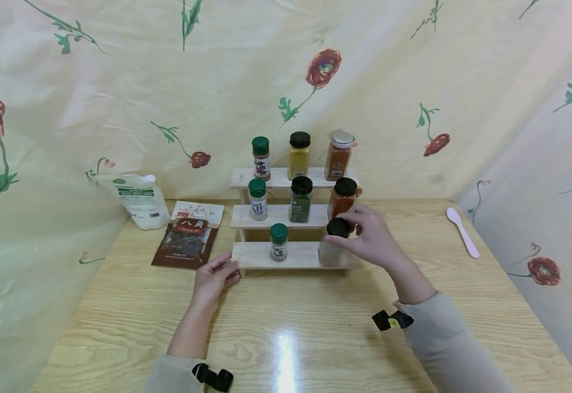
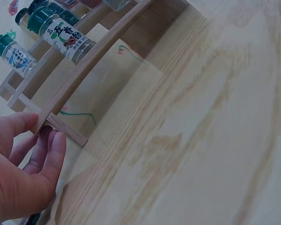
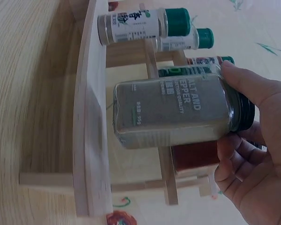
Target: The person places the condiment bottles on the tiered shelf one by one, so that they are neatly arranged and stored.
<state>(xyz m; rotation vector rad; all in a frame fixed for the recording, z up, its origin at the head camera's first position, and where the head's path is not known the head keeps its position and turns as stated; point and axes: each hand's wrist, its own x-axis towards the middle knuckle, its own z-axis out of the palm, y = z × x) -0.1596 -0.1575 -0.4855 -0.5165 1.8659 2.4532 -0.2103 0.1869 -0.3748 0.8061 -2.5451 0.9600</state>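
My right hand (image 1: 370,236) grips a squarish clear jar of greyish salt and pepper (image 3: 173,110) round its black lid. The jar stands upright at the right end of the lowest step of a three-step wooden spice rack (image 1: 254,256). In the right wrist view, its base is close to the step's board. My left hand (image 1: 211,279) holds the rack's front left corner, thumb on the board's edge and fingers bent below it, as the left wrist view shows. A small green-capped spice bottle (image 1: 279,243) stands mid-step, its label facing forward.
On the middle step stand a green-capped bottle (image 1: 257,200), a green-herb jar (image 1: 301,200) and a red-brown jar (image 1: 343,197); three more containers stand on top. Left lie a brown spice packet (image 1: 185,237) and a white pouch (image 1: 141,203). A white spoon (image 1: 463,233) lies right.
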